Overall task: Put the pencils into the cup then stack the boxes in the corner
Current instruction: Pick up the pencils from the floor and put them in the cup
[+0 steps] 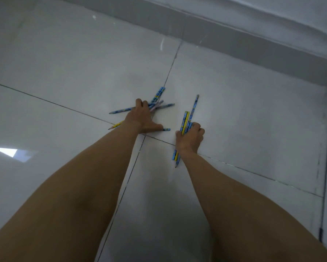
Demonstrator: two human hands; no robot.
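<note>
On the glossy pale-grey tiled floor (73, 63), the right hand (190, 138) is curled tight around a bundle of blue and yellow patterned pencils (185, 121), their long axes running away from the person towards the grey skirting board (234, 46), tips nearest the wrist. The left hand (142, 118) lies spread, palm down, over a crossed scatter of loose blue, yellow and pink pencils (159, 95) pointing several ways; whether it grips any cannot be told.

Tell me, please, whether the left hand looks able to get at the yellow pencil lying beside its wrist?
Probably yes: the yellow pencil lies flat on the tiled floor, with the left hand already over the scattered pencils.
</note>
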